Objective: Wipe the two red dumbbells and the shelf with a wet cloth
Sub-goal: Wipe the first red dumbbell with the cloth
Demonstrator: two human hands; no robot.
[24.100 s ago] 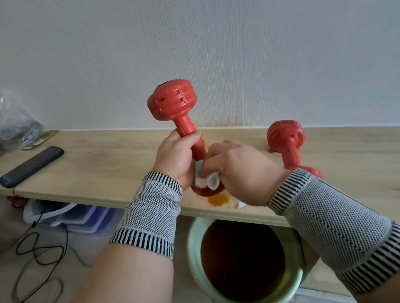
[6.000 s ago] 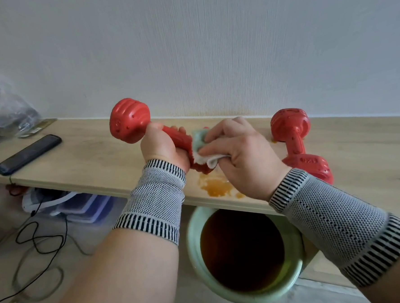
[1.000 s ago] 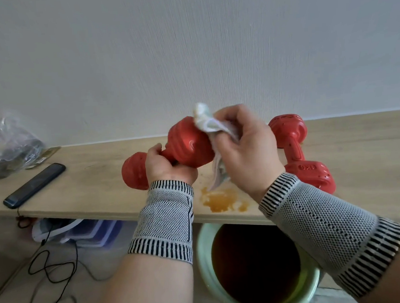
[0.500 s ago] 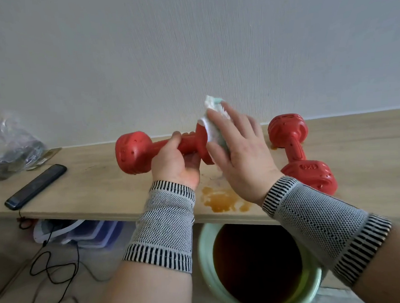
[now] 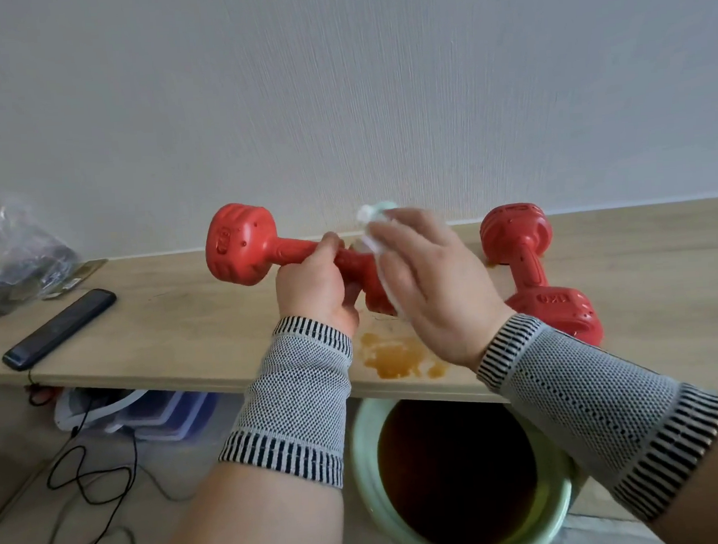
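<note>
Left hand (image 5: 314, 289) gripped the handle of the held dumbbell (image 5: 263, 252), fingers curled round the bar, back of hand toward camera, wrist bent up from a forearm coming in from bottom centre. A grey knit wrist sleeve (image 5: 294, 406) with striped cuffs covered that wrist. The held dumbbell was lifted clear of the shelf (image 5: 184, 324), roughly level, one head out to the left, the other head mostly hidden behind the right hand.

Right hand (image 5: 430, 292) lay flat against the hidden right head, fingers straight and close together, pointing up-left, pressing the cloth (image 5: 371, 220) onto the red surface. Hand was motion-blurred. Cloth was white with a pale green edge; only a bunched bit showed above the fingertips and a sliver below the palm. Thumb position could not be told. Right forearm entered from bottom right, with a matching wrist sleeve (image 5: 601, 416).

Second dumbbell (image 5: 538, 269) lay on the shelf right of the hands, one head near the wall, other head toward the front edge, not touched by either hand.

An orange-brown stain (image 5: 400, 357) sat on the shelf near the front edge, below the hands. A black phone (image 5: 60, 328) lay on the shelf's left part, a clear plastic bag (image 5: 12, 259) behind it by the wall. A green-rimmed pot (image 5: 374, 481) stood under the shelf; black cables (image 5: 89, 490) lay on the floor left.
</note>
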